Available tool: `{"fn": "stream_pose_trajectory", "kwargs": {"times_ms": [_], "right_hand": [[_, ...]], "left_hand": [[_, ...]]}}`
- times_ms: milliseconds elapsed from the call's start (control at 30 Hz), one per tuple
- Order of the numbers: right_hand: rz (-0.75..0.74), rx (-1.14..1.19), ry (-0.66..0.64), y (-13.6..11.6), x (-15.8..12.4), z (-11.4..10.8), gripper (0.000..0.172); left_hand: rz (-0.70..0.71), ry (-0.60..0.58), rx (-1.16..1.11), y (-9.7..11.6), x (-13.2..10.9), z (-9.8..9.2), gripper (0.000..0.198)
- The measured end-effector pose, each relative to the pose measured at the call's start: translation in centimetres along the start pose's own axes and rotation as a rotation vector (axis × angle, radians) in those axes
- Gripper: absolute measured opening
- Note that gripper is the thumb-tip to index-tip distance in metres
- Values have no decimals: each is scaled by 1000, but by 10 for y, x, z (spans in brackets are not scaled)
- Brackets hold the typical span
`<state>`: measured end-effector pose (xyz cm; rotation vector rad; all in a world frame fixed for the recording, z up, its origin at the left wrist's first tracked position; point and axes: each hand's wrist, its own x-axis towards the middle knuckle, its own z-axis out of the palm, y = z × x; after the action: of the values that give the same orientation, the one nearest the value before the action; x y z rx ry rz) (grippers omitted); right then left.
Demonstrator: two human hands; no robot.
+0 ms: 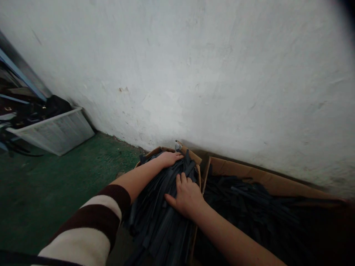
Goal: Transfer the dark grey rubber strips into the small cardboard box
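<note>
Rough white wall (194, 66); both hands press limp dark strips (163, 218) in cardboard.
</note>
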<state>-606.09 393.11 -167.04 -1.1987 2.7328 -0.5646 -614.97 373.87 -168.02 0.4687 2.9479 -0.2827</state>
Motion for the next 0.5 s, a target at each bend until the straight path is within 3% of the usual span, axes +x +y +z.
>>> {"fn": "stream_pose_trajectory", "kwargs": {"times_ms": [167, 300, 400, 500], "right_hand": [[35, 108, 131, 11, -12, 2, 79], [-64, 231, 239, 32, -36, -1, 80], [-167, 293, 255, 50, -74, -5, 75], [-188, 315, 168, 79, -130, -6, 67]], "left_hand": [[-52, -13, 1, 15, 2, -8, 41], [-92, -5, -14, 26, -4, -14, 41], [-102, -21, -36, 29, -9, -20, 39], [-100, -1, -61, 32, -19, -36, 45]]}}
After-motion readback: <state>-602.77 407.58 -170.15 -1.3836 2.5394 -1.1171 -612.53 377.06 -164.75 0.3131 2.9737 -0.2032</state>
